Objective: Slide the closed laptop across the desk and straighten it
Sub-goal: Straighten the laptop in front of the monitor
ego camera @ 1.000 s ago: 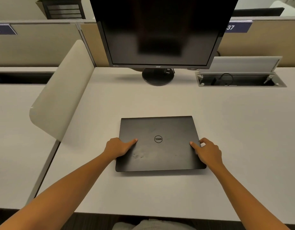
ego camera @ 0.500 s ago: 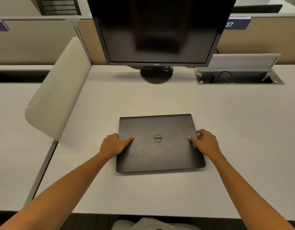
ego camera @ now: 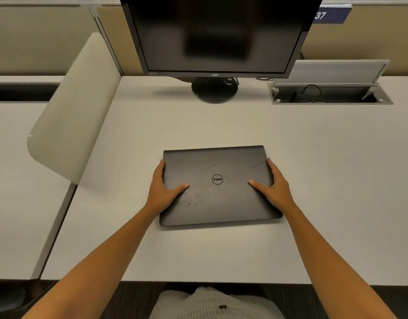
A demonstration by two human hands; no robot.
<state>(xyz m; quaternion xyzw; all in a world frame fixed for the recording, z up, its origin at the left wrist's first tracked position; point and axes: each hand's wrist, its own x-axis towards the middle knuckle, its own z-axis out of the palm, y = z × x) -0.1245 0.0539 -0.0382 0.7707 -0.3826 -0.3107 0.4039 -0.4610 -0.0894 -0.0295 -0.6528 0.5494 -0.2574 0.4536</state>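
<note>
A closed black laptop [ego camera: 218,166] with a round logo lies flat on the white desk [ego camera: 325,171], in the middle, slightly skewed with its right side a little farther from me. My left hand [ego camera: 162,187] clasps its left edge, thumb lying on the lid. My right hand [ego camera: 275,185] clasps the right edge the same way, thumb pointing inward on the lid. Both sets of fingers run along the sides of the laptop.
A dark monitor [ego camera: 216,35] on a round stand [ego camera: 214,89] sits at the back of the desk. An open cable hatch [ego camera: 330,95] is at the back right. A curved beige divider [ego camera: 76,111] borders the desk on the left. The desk's near edge is by my lap.
Both hands have slid forward along the laptop's sides and now grasp its edges with the fingers stretched out. The laptop looks to have kept about the same place on the desk.
</note>
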